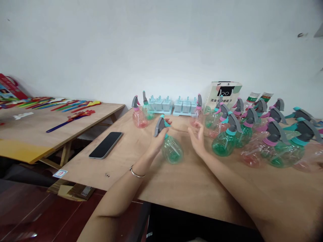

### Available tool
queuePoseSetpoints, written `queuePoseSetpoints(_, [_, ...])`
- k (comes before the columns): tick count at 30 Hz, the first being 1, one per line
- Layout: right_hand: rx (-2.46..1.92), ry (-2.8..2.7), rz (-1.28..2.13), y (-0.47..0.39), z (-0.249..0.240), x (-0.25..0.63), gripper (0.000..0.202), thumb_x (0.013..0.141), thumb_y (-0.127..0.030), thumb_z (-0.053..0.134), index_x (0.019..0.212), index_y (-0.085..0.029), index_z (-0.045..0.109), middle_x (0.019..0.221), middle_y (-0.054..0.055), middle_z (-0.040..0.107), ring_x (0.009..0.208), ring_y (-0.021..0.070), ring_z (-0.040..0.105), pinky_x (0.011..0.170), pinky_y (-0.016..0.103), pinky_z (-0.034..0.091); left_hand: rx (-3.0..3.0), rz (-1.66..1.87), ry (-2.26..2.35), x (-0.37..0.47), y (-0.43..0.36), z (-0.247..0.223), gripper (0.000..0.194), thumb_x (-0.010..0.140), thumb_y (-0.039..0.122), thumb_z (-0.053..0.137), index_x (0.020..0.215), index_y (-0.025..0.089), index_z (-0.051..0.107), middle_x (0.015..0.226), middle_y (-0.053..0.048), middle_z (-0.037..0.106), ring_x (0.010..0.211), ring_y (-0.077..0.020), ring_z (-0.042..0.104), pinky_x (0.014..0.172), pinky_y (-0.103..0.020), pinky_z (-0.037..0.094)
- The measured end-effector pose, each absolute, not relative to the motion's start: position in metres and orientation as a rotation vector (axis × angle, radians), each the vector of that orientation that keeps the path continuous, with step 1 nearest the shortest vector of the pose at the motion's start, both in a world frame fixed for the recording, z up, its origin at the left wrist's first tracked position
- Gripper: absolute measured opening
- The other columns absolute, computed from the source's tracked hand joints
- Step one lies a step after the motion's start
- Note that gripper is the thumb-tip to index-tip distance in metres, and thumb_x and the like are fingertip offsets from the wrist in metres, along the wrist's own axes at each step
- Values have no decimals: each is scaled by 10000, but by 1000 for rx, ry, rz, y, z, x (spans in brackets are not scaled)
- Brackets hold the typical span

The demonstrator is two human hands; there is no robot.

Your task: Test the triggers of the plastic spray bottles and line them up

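Note:
My left hand (158, 141) is closed around the neck of a green spray bottle (173, 151) with a grey and turquoise trigger head. The bottle leans a little, its base at or just above the wooden table; I cannot tell which. To its right, my right hand (198, 137) holds nothing, its fingers apart and curved toward the bottle. Beyond that hand stands a pink spray bottle (196, 116). Another green spray bottle (223, 144) is just right of my right wrist. At the back left stand a pink spray bottle (139, 117) and a green spray bottle (148, 111).
Several more pink and green spray bottles (272, 141) crowd the table's right side. A black phone (106, 145) lies at the left. Light-blue moulds (166, 106) and a printed paper bag (223, 95) stand by the wall. Colourful plastic hand-shaped sticks (68, 121) cover the neighbouring table.

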State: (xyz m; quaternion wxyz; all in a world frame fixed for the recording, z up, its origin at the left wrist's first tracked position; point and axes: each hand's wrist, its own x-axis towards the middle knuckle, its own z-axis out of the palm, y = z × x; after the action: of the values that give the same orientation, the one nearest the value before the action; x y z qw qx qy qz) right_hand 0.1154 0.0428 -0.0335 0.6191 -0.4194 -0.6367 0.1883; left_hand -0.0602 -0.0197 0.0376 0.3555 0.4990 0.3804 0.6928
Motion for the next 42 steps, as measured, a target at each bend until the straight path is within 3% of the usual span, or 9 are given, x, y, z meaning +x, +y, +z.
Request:
queuePoseSetpoints(4, [-1089, -1196, 218, 126, -11, 121, 748, 797, -505, 632, 1385, -176, 306, 1432, 210, 390, 1411, 330, 341, 1194, 574, 233, 1152, 1828, 813, -68, -21, 46, 214, 686, 326, 646, 880, 239, 629, 959, -23, 722, 1109, -207, 671, 1057, -359, 457])
queuePoseSetpoints(11, [-1341, -1175, 180, 191, -19, 128, 959, 622, -408, 803, 1383, -65, 331, 1426, 327, 426, 1395, 433, 375, 1142, 645, 266, 1054, 1740, 693, -73, -26, 51, 251, 650, 354, 650, 862, 233, 594, 891, -38, 746, 1133, -263, 685, 1009, -399, 497])
queuePoseSetpoints(15, [-1293, -1251, 251, 174, -31, 127, 923, 616, -381, 777, 1365, -60, 342, 1416, 306, 438, 1365, 399, 421, 1141, 602, 305, 1042, 1708, 632, -76, -27, 52, 228, 637, 325, 654, 835, 231, 591, 849, -31, 745, 1097, -285, 706, 987, -431, 530])
queuePoseSetpoints(22, [-1017, -1499, 453, 69, -59, 135, 907, 674, -518, 755, 1395, -158, 339, 1416, 199, 494, 1337, 306, 499, 1160, 514, 363, 978, 1682, 633, -76, -30, 60, 225, 597, 311, 620, 806, 226, 617, 856, -46, 746, 1098, -310, 702, 971, -482, 566])
queuePoseSetpoints(26, [-991, -1587, 557, 22, -62, 150, 834, 700, -512, 769, 1367, -201, 376, 1379, 170, 551, 1307, 307, 537, 1138, 525, 399, 1053, 1602, 573, -74, -33, 59, 202, 611, 288, 623, 799, 213, 622, 811, -50, 711, 1054, -298, 708, 1019, -491, 529])
queuePoseSetpoints(32, [-961, -1606, 642, 7, -57, 158, 823, 695, -519, 783, 1350, -215, 389, 1368, 156, 565, 1312, 308, 539, 1144, 523, 402, 1098, 1648, 467, -68, -36, 53, 101, 592, 280, 601, 612, 181, 592, 598, -14, 573, 745, -222, 701, 990, -462, 533])
queuePoseSetpoints(38, [-954, -1598, 667, 7, -56, 155, 815, 696, -521, 777, 1345, -214, 390, 1372, 159, 558, 1345, 318, 512, 1154, 523, 394, 1056, 1640, 486, -66, -33, 51, 197, 592, 228, 611, 780, 181, 647, 748, -19, 657, 881, -237, 716, 942, -412, 536])
queuePoseSetpoints(42, [-964, -1604, 651, 8, -56, 155, 824, 690, -523, 779, 1347, -211, 391, 1361, 166, 563, 1350, 335, 505, 1146, 539, 399, 1003, 1688, 502, -70, -28, 48, 119, 557, 220, 573, 661, 172, 607, 641, -10, 602, 823, -218, 704, 898, -380, 552])
